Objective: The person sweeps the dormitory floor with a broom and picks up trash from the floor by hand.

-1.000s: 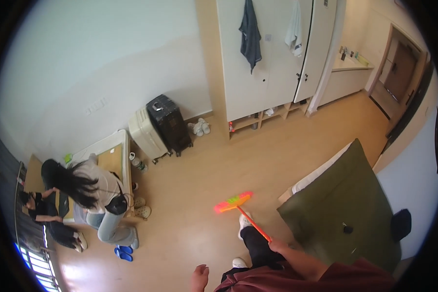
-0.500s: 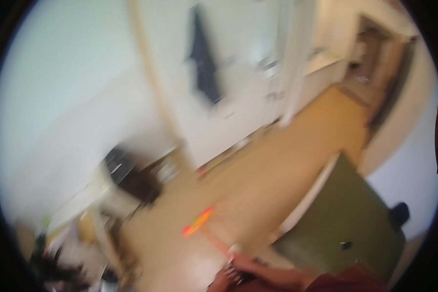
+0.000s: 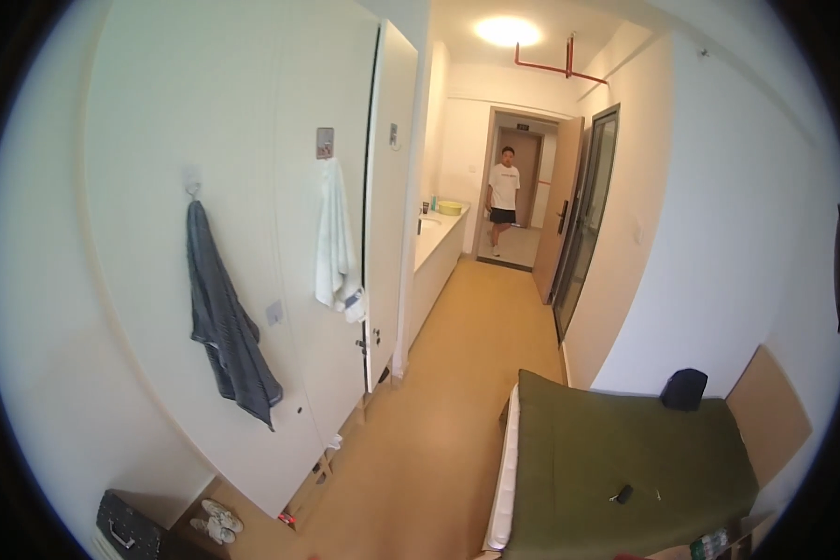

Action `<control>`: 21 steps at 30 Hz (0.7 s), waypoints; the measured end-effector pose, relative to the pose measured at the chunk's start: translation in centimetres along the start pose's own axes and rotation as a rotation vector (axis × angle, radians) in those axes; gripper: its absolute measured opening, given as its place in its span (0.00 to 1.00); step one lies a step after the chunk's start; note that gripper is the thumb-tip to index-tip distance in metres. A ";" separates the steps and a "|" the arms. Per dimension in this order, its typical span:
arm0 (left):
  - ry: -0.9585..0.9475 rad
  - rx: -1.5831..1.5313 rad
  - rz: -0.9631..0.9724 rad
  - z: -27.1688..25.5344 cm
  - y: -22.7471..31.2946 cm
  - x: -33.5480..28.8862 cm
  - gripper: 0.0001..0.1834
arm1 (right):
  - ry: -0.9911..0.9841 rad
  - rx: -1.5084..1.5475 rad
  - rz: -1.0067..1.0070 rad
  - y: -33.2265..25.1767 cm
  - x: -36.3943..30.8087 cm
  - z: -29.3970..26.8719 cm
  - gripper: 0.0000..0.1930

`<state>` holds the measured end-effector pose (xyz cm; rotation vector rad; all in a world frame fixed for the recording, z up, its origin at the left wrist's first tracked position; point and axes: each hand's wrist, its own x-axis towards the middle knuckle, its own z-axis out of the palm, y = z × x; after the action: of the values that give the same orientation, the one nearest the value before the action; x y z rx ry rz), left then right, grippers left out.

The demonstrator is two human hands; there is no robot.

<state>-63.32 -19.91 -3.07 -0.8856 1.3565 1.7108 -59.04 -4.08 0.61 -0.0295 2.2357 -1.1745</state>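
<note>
Neither of my hands shows in the head view; only a small reddish sliver, too little to name, sits at the lower edge. Closest to that edge is a bed (image 3: 625,439) with a dark green cover and a white mattress side. On it lie a small black object (image 3: 623,494) and, at its far edge, a black bag (image 3: 685,389). A clear bottle-like thing (image 3: 709,544) is partly cut off at the bottom right.
White lockers (image 3: 243,112) line the left, with a dark grey towel (image 3: 224,317) and a white towel (image 3: 332,233) hanging. Shoes (image 3: 217,523) and a black case (image 3: 126,523) lie below. A person (image 3: 504,191) stands at the open door (image 3: 558,210), beyond a sink counter (image 3: 443,238).
My view has swung up and levelled toward the doorway. Both hands, earlier close together at the lower middle near a bright orange-yellow thing, have left the picture, as has that thing.
</note>
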 end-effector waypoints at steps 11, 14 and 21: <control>-0.045 -0.062 -0.039 -6.9 8.0 8.1 0.12 | -0.152 -0.079 -0.201 -13.9 4.5 -5.0 0.22; 0.135 0.360 0.169 -8.2 10.0 6.3 0.10 | -0.052 -0.080 -0.186 -8.4 8.6 -0.7 0.21; 0.104 0.703 -0.133 -13.6 10.6 4.3 0.16 | 0.066 0.046 0.038 -11.1 6.9 -3.0 0.19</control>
<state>-73.86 -34.07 -4.72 -0.6350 1.7584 0.9748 -68.99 -10.57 6.79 0.0708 2.2560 -1.2224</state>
